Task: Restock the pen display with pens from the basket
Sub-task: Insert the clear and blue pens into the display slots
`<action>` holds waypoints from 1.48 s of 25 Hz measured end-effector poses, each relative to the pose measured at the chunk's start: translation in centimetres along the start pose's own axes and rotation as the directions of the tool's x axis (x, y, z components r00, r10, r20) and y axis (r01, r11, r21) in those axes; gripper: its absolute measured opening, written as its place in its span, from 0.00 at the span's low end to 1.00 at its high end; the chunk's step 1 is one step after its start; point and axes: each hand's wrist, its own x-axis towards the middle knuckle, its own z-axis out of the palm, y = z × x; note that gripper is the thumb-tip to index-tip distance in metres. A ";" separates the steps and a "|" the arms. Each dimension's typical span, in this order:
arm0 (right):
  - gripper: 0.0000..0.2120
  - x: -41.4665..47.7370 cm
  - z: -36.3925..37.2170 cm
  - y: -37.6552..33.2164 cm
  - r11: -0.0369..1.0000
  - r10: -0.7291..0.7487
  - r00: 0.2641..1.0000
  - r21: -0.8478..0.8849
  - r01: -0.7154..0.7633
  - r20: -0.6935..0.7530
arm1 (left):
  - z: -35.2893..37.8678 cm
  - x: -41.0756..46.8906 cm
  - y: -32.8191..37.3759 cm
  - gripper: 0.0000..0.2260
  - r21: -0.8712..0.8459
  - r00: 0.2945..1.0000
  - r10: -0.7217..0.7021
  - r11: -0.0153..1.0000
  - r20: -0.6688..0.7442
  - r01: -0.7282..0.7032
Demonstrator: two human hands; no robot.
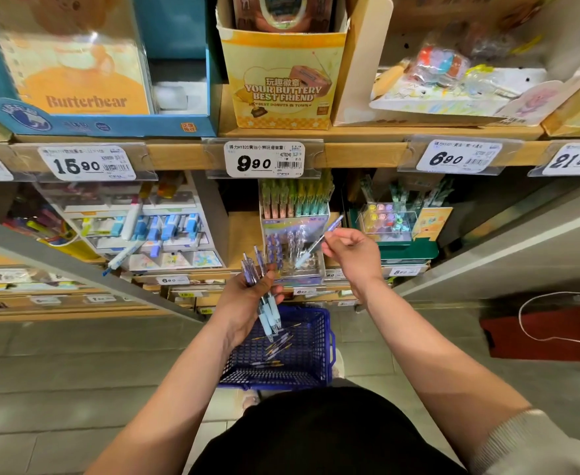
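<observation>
Pinched by the right hand (348,250), one purple pen (310,248) slanted tip-down into the clear pen display (295,269) at the hand's eight o'clock, best eased straight into an open slot, while the left hand (244,299) clutched a spare bundle (269,313) above the basket (329,337) at six o'clock.

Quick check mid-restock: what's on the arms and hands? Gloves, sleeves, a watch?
No gloves, watch or rings show: the left hand and right hand are bare, as are both forearms. A light grey sleeve is bunched near the right elbow; no sleeve shows on the left arm.
</observation>
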 end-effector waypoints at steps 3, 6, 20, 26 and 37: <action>0.03 0.5 0.0 1.2 0.955 -0.144 0.987 -0.270 0.119 -0.076 | -0.4 -0.3 0.2 0.10 -0.022 1.000 -0.007 1.000 -0.019 0.007; 0.06 0.6 0.8 2.5 0.879 -0.234 0.972 -0.430 0.204 -0.018 | -0.3 -0.4 0.2 0.10 -0.070 0.999 -0.020 0.997 -0.050 0.016; 0.02 1.0 3.6 4.5 0.628 -0.280 0.934 -0.693 0.354 0.224 | -0.8 0.0 0.6 0.06 -0.111 0.997 -0.038 0.993 -0.067 0.030; 0.06 1.3 4.2 5.8 0.497 -0.201 0.959 -0.822 0.277 0.202 | -0.5 -0.2 0.7 0.05 -0.105 0.998 -0.020 0.994 -0.057 0.014; 0.09 -1.4 3.4 2.2 0.839 0.147 0.954 -0.544 0.019 0.260 | -0.3 0.2 0.3 0.08 -0.045 1.000 -0.019 0.999 -0.022 0.018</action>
